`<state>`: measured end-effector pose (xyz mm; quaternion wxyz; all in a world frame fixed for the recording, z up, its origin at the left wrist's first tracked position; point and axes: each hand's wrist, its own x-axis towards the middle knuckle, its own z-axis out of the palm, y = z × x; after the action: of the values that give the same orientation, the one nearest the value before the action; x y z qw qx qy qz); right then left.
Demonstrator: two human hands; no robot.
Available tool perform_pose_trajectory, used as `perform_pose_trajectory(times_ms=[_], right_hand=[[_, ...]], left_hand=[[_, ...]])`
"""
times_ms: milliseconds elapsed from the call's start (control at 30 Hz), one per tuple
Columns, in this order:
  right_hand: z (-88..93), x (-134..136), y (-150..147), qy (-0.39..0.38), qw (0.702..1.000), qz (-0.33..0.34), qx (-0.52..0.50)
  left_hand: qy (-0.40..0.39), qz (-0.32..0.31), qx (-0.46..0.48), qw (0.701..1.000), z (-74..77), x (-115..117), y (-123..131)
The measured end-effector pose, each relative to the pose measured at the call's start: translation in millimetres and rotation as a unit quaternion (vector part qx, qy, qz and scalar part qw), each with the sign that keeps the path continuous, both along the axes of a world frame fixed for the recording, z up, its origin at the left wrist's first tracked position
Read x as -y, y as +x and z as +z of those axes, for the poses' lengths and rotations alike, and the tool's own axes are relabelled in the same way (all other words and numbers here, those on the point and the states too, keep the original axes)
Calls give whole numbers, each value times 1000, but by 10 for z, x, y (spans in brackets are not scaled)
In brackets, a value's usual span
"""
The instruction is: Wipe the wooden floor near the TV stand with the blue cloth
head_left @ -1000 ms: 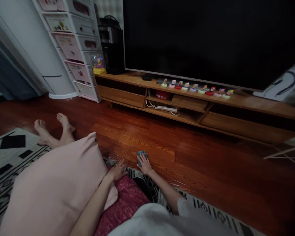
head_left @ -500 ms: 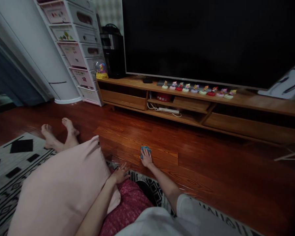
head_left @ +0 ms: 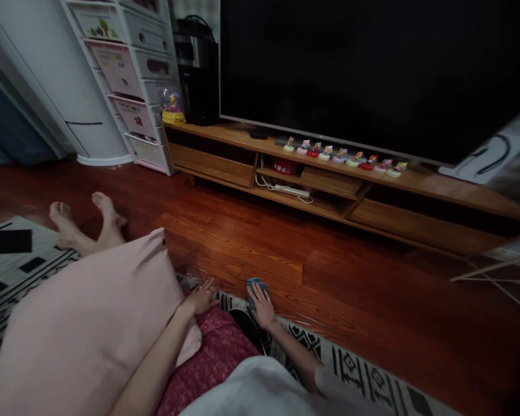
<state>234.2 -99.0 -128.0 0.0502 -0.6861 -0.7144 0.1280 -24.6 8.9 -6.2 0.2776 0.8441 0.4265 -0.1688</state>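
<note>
My right hand [head_left: 262, 306] presses down on a small folded blue cloth [head_left: 251, 282] at the near side of the wooden floor, beside the rug's edge. Its fingers lie over the cloth and hide much of it. My left hand [head_left: 203, 297] rests with fingers apart and holds nothing, over the dark red trousers [head_left: 216, 341] at the edge of the pink pillow [head_left: 99, 312]. The pillow lies across my lap, under my left forearm.
A wooden TV stand [head_left: 225, 167] with a large dark TV [head_left: 338, 75] runs along the back. Several small figurines [head_left: 340, 155] line its top. White drawers [head_left: 145, 104] stand at the left. A patterned rug [head_left: 351, 367] lies beneath me; white thin legs [head_left: 494, 277] stand at the right.
My right hand has drawn the blue cloth across the floor toward me, closer to the rug. The left hand stays at the pillow's edge, and the camera view has shifted slightly.
</note>
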Motion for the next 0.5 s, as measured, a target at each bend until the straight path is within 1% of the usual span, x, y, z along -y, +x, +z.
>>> perform_pose_trajectory(times_ms=[33, 100, 200, 267, 300, 333, 400, 500], right_hand=[[30, -106, 13, 2, 1000, -13, 4], [122, -402, 47, 1, 999, -46, 11], [291, -861, 117, -23, 996, -90, 15], [369, -1046, 162, -45, 993, -105, 14], [384, -1081, 178, -52, 993, -106, 14], [379, -1073, 190, -56, 993, -102, 15], [311, -932, 202, -51, 995, -84, 17], [114, -476, 203, -23, 998, -55, 19]], left_hand=[[0, -2, -1, 1000, 14, 2, 1], [-1, -2, -1, 1000, 45, 4, 1], [-7, 5, 0, 1000, 66, 0, -3], [-5, 7, 3, 1000, 50, -9, -9], [-2, 6, 5, 1000, 36, -13, -11], [2, 5, 6, 1000, 21, -18, -13], [6, 4, 7, 1000, -6, -23, -12], [2, 5, 6, 1000, -15, -18, -4]])
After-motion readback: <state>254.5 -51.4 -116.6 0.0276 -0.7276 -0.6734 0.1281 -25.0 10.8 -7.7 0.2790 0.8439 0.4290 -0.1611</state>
